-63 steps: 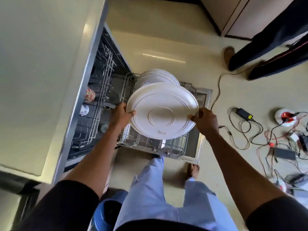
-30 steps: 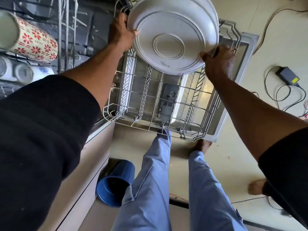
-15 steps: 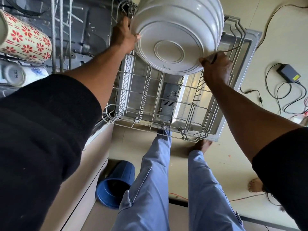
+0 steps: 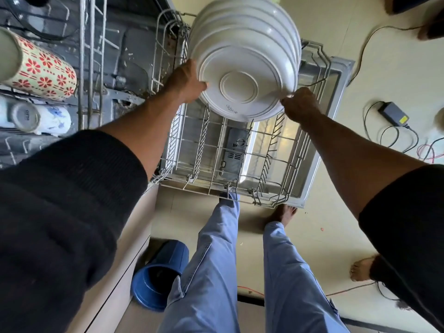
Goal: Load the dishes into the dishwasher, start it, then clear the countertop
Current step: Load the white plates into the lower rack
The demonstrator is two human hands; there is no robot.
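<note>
Kitchen floor seen from above, dishwasher door open, lower rack pulled out over it. A white plate is held on edge at the rack's far end, just in front of a row of plates already slotted. Left hand is closed on the plate's left rim, right hand pinched on its lower right rim. Step judged: loading dishes, plate being seated. Next move calls for lowering it between tines, then release. Near half of the rack is open; upper rack with a floral cup sits close on the left. Cables and a blue bucket lie on the floor nearby.
</note>
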